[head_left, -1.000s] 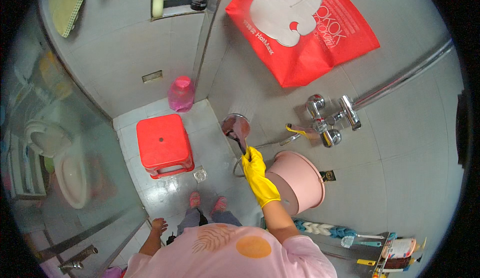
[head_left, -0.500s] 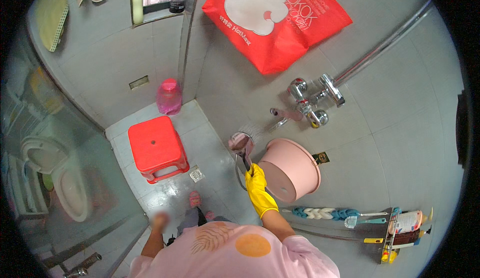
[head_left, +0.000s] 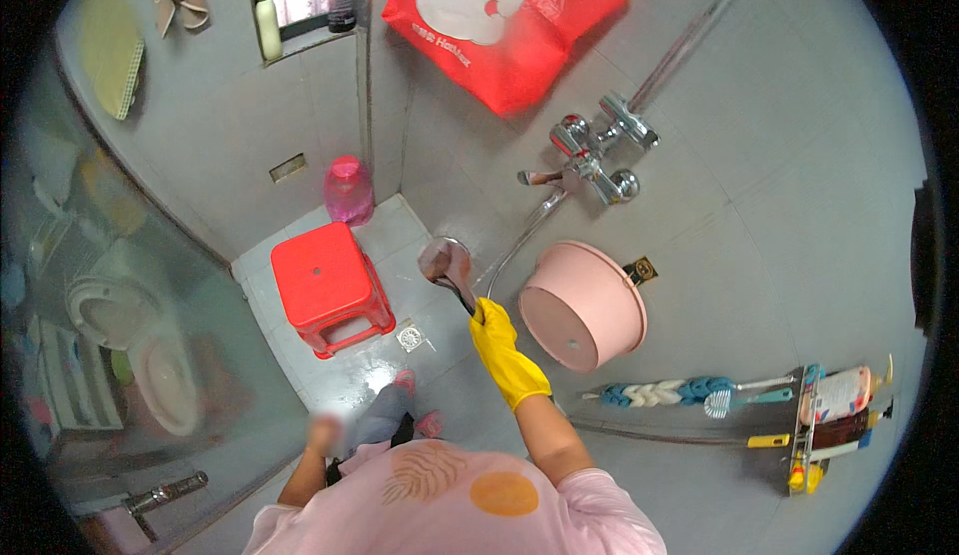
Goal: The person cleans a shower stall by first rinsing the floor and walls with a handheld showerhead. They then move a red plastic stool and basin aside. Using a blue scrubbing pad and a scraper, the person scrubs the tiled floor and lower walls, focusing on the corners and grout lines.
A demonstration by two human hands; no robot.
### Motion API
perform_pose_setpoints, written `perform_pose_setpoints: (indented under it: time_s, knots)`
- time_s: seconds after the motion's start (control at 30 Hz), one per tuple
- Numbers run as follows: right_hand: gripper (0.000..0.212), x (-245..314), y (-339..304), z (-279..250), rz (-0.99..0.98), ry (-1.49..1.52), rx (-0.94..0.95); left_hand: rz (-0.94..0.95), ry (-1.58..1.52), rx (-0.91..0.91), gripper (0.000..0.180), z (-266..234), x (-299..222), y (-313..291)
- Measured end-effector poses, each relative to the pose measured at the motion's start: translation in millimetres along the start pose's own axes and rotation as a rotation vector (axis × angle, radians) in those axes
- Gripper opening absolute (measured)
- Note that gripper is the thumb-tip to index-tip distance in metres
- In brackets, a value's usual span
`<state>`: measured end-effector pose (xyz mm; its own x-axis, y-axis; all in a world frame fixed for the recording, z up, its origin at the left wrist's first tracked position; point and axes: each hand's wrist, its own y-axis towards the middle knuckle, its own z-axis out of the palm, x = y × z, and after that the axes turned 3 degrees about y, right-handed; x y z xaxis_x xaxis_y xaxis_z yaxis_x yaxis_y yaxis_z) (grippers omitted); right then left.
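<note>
In a yellow rubber glove, my right hand (head_left: 493, 333) is closed round the handle of a shower head (head_left: 446, 259), whose round chrome end points away from me, over the floor by the wall. A silver hose (head_left: 526, 238) runs near it toward the chrome shower tap (head_left: 589, 160). Right of the glove, a pink bucket (head_left: 584, 307) hangs tilted against the wall. My bare left hand (head_left: 326, 432) is low beside my leg, blurred, so its fingers cannot be made out. A red plastic stool (head_left: 322, 273) stands ahead of it on the wet tiles.
A pink bottle-like container (head_left: 348, 191) stands in the corner. On the right wall hang a red bag (head_left: 544, 40), a blue-white braided scrubber (head_left: 664, 392) and a bottle rack (head_left: 805, 425). Glass partition (head_left: 200, 355) on the left; floor drain (head_left: 410, 336) near the stool.
The shower head and my gloved right hand have moved slightly left and forward. My view has shifted, so the bag and tap sit further left. The left hand stays low by my leg.
</note>
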<state>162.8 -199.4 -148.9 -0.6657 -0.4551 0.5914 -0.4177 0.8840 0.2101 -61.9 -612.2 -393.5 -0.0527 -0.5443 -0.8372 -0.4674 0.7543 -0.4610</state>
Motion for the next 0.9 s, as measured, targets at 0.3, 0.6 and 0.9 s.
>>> perform_pose_setpoints:
  time_s: [0.3,0.6,0.9]
  knots:
    - [0.032,73,56,34,-0.065,0.139,0.161,0.002,-0.059,0.100,0.035,-39,-84,62]
    - [0.034,88,79,59,0.175,0.125,0.152,0.178,-0.066,0.280,0.022,-112,-62,172]
    - [0.026,42,-5,34,0.403,0.043,-0.014,0.011,0.157,0.409,0.015,-102,-147,288]
